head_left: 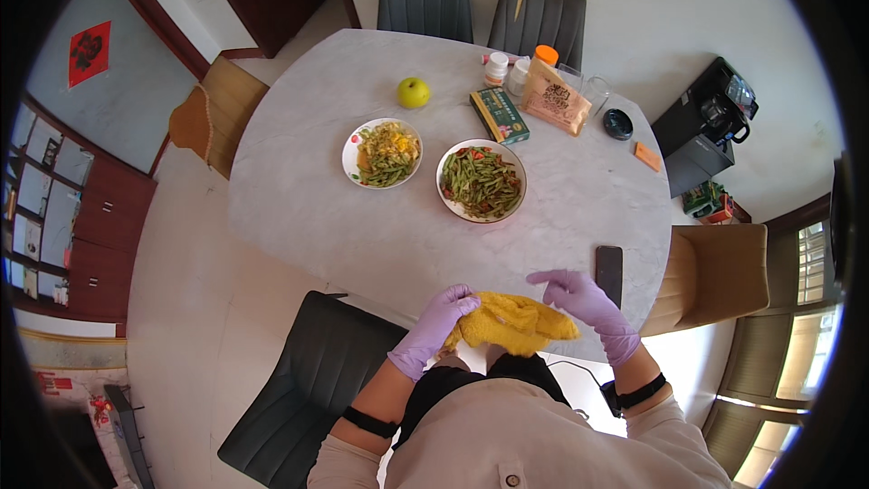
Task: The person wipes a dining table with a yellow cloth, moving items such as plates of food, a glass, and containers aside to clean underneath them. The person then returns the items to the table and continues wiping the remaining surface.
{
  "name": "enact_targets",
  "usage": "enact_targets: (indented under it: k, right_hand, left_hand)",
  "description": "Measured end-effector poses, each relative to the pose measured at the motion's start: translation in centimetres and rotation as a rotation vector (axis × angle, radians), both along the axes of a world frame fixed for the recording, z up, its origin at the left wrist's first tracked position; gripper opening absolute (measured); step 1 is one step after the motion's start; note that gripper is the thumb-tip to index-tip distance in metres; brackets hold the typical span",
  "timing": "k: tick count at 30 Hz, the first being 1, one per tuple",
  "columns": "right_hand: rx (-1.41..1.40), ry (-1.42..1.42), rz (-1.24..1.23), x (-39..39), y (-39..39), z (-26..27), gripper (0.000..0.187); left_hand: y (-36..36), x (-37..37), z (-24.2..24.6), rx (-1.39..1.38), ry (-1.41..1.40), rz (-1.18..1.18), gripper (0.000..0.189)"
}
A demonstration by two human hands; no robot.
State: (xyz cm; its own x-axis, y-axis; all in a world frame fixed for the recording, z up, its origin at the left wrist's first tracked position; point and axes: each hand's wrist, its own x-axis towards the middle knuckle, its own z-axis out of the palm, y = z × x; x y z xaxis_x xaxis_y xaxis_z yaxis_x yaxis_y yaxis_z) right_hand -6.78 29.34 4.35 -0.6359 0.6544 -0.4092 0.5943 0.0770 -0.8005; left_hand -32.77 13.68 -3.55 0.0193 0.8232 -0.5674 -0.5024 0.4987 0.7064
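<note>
My left hand (442,326), in a lilac disposable glove, pinches a fuzzy yellow cloth (509,322) by its left end. The cloth hangs bunched in front of my body at the table's near edge. My right hand (577,299), gloved the same way, is just above the cloth's right end. Its index finger stretches out to the left, and nothing shows in its grasp. Right beside that hand, a dark smartphone (609,275) lies on the marbled grey table (326,231).
Farther in are a bowl of green beans (482,180), a plate of egg and vegetables (383,153) and a yellow-green apple (413,92). A green box (500,115), a paper pouch (555,98) and a black ashtray (618,124) stand behind. A dark chair (319,387) is at my left.
</note>
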Motion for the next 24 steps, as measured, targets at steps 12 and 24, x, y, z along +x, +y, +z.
enact_targets:
  k: [12, 24]
  right_hand:
    - [0.599, -0.089, 0.134, -4.7, -5.8, -13.0, 0.036]
    - [0.48, 0.009, 0.407, -3.2, -2.9, -11.9, 0.033]
  left_hand:
    - [0.3, 2.0, -6.2, 0.205, 0.792, -0.041, 0.03]
    - [-1.3, 3.8, -4.2, 0.179, 1.211, -0.423, 0.032]
